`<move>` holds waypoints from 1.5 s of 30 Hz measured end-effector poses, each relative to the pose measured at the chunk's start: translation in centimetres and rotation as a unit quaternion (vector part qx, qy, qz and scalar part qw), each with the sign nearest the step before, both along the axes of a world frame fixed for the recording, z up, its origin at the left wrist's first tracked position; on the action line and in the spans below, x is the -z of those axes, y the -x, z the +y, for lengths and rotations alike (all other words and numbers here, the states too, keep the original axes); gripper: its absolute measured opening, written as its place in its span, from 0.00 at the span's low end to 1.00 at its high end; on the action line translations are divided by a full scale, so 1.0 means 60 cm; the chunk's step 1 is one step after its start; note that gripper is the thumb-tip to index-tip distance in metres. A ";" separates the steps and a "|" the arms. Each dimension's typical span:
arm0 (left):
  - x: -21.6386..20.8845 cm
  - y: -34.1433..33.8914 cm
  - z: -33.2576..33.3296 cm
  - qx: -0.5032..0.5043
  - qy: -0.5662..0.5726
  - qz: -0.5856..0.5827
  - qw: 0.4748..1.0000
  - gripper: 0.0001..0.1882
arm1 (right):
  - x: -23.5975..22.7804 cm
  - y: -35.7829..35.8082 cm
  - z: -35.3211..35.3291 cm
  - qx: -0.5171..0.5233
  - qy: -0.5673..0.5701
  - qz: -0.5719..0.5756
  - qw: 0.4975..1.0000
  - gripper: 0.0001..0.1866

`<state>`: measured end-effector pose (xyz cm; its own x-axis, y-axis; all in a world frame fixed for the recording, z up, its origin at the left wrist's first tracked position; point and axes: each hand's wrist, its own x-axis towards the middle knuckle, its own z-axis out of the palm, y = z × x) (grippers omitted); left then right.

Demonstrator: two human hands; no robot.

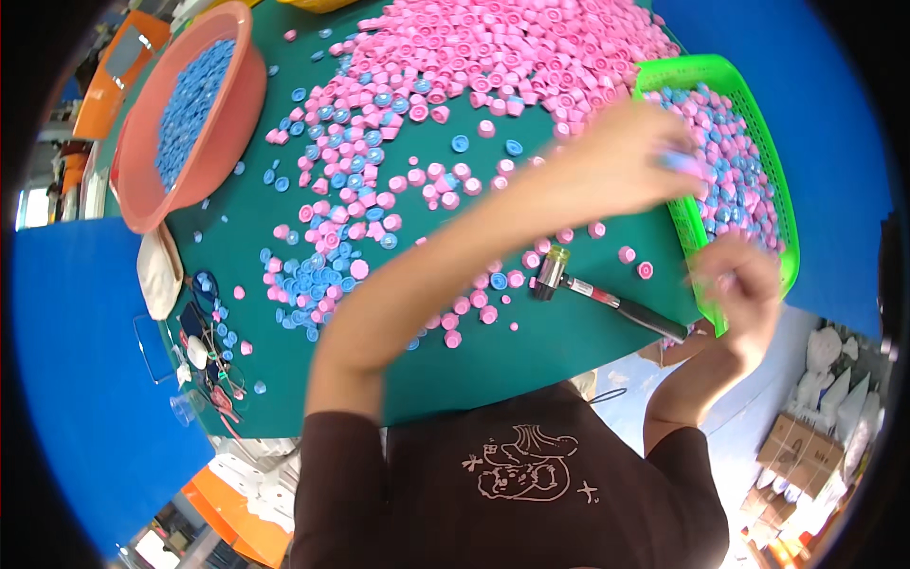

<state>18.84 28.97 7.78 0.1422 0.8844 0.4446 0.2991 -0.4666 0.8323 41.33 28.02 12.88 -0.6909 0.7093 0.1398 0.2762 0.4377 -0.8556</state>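
My left hand (633, 156) reaches across the table to the near-left side of a green plastic basket (690, 232). Its fingers are curled around a blurred pink-and-blue cap piece (681, 163). The basket holds many small pink-and-blue cap pieces (730, 161). My right hand (744, 284) is over the basket's near end, with its fingers bent in; motion blur hides what they hold, if anything. A rubber mallet (607, 296) with a yellow-and-black head and a black grip lies just left of my right hand.
A large heap of pink caps (512, 47) covers the table's far side. Loose pink and blue caps (318, 284) spread over the green tabletop (455, 379). A tilted salmon basin (248, 90) of blue pieces stands at left, near scissors (210, 343) and small tools.
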 end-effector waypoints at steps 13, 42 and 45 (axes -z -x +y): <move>-0.016 0.101 0.075 0.061 0.209 -0.205 0.954 0.21 | 0.161 0.288 -0.012 -0.194 -0.144 -0.066 0.968 0.11; 0.120 0.457 -0.185 -0.333 0.233 0.249 0.879 0.19 | 0.202 0.340 0.118 0.050 -0.228 -0.207 0.950 0.16; 0.115 0.470 -0.186 -0.336 0.246 0.209 0.885 0.15 | 0.190 0.345 0.125 0.059 -0.122 -0.158 0.978 0.15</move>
